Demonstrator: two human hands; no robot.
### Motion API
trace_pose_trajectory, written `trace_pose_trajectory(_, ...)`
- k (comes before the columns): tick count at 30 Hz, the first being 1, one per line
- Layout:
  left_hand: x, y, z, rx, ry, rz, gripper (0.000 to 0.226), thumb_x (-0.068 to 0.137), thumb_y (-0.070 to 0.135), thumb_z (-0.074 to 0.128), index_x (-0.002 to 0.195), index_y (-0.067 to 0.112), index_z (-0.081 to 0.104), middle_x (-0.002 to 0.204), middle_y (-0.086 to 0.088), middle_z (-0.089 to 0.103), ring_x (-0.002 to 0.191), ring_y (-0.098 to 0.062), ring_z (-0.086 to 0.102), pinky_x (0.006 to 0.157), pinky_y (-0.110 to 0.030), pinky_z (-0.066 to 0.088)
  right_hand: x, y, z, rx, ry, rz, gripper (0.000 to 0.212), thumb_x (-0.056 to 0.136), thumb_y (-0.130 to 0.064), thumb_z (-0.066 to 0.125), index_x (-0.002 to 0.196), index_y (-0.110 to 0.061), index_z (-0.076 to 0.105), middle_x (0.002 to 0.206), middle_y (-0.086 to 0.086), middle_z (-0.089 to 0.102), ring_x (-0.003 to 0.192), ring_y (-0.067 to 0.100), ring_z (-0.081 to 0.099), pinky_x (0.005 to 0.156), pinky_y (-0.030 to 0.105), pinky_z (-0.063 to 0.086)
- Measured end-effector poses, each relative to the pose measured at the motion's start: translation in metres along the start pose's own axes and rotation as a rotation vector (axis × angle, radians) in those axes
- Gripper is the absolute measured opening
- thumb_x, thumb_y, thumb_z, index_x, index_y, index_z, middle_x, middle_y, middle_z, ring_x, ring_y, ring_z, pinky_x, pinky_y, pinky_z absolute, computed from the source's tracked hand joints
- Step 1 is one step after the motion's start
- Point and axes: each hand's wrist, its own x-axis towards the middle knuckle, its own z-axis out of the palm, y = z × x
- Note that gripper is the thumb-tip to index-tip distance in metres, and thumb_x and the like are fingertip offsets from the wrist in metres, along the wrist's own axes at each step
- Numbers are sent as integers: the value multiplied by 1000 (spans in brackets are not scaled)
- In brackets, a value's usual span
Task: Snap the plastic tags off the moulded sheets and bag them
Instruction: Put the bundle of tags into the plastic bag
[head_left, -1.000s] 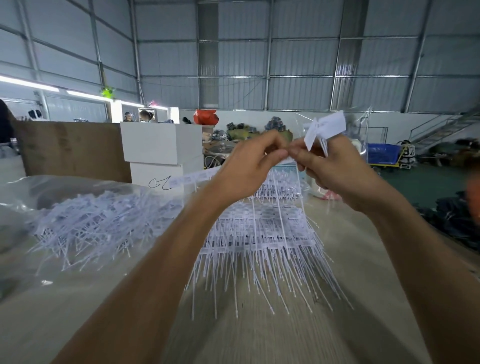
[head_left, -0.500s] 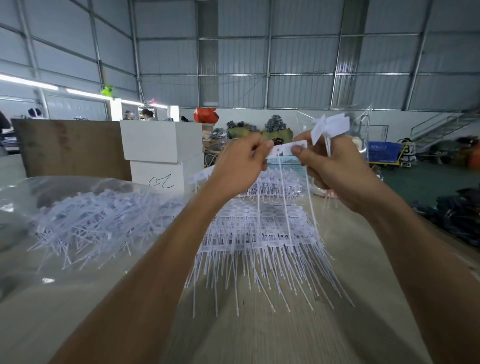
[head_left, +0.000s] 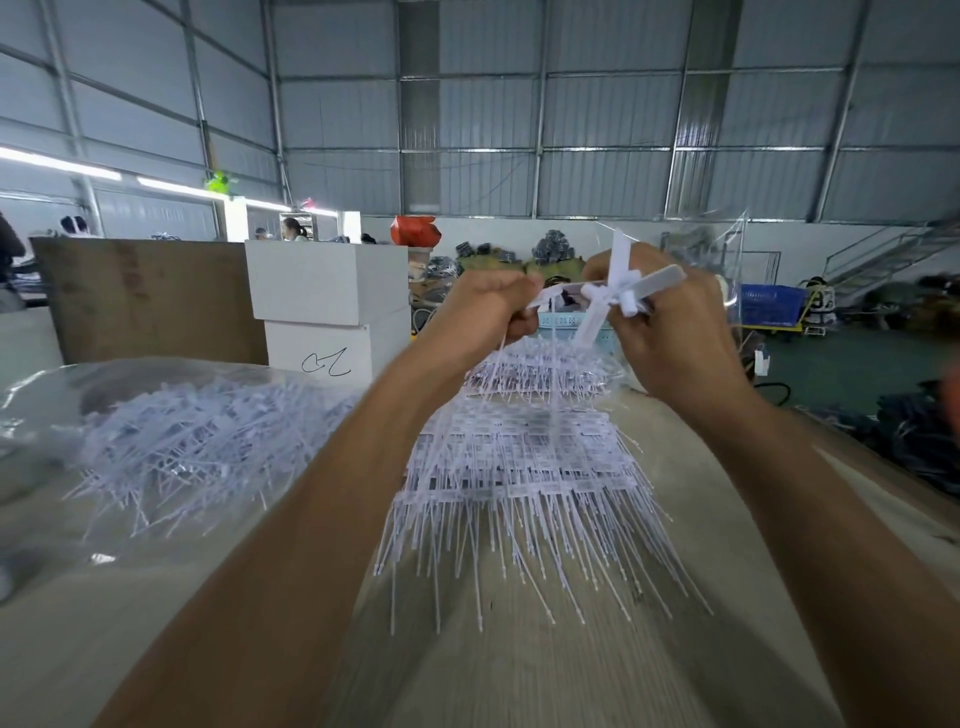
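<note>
A white plastic tag (head_left: 553, 295) is pinched in the curled left hand (head_left: 491, 312), while the right hand (head_left: 670, 338) grips a bundle of tags (head_left: 621, 291), likely steadying it so each snaps cleanly. Below, moulded sheets (head_left: 519, 467) lie on the pale tabletop (head_left: 571, 675), a clear bag (head_left: 171, 447) of loose tags beside them, in a metal-walled warehouse.

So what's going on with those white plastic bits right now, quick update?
Left hand pinching a tag; right hand gripping the tag cluster. Moulded sheets stacked below. Nothing in the way.

Both hands raised: left (head_left: 488, 306) fisted, right (head_left: 670, 332) pinching.
</note>
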Motion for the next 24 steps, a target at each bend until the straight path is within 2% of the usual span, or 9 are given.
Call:
trace_pose_trajectory(4,0,1,0,159,36,116,37,106,20,48,73,2,50,69,-12,38,61,-16,46,60,-10,45,0,1,3,139,-73,231,22,96,-12,60,77,-13,70,75,1,70,71,21,66,66,41,54)
trace_pose_trajectory(8,2,-3,8,553,62,223,38,105,28,49,67,25,46,66,0,51,63,-20,50,65,-34,44,0,5,3,67,-85,291,21,93,-19,64,73,-26,62,65,-16,63,63,-4,61,52,8,37)
trace_pose_trajectory(10,1,-3,12,743,87,288,36,105,29,49,69,26,44,64,1,51,66,-25,51,69,-38,46,-2,6,8,17,-79,293,3,93,-19,65,91,-22,65,68,-17,59,59,1,56,55,16,37)
trace_pose_trajectory(11,-1,-1,13,785,87,320,36,104,28,49,69,27,43,62,4,50,65,-24,50,71,-39,46,-4,10,11,-44,-53,300,10,93,-18,64,102,-20,65,71,-15,60,60,5,55,58,20,36)
trace_pose_trajectory(14,-2,6,17,723,65,409,36,104,31,49,69,30,47,59,9,51,59,-15,50,74,-37,44,-8,22,13,-25,74,414,24,94,-11,62,117,-18,62,81,-10,64,59,-1,53,49,7,35)
trace_pose_trajectory(16,-1,10,17,663,111,438,31,105,35,48,78,22,56,62,4,56,61,-19,55,70,-34,46,-11,29,9,232,121,552,17,99,-15,61,115,-21,62,80,-14,61,53,-4,55,43,6,36)
trace_pose_trajectory(18,2,8,15,618,132,442,31,105,37,48,76,26,51,62,1,55,61,-22,55,64,-33,45,-12,34,5,452,123,636,6,103,-22,57,101,-26,61,77,-10,56,48,-7,51,41,8,35)
trace_pose_trajectory(21,4,0,12,613,105,393,31,105,37,48,75,27,49,65,-4,58,64,-24,58,69,-35,52,-10,35,5,556,43,708,18,106,-29,50,90,-28,58,75,-8,51,52,-2,44,46,12,35)
trace_pose_trajectory(24,4,-6,13,640,93,382,32,105,34,48,82,13,56,68,-5,60,67,-26,59,76,-42,54,-10,31,7,613,-30,686,10,102,-17,56,100,-14,64,62,-12,46,52,4,36,51,22,30)
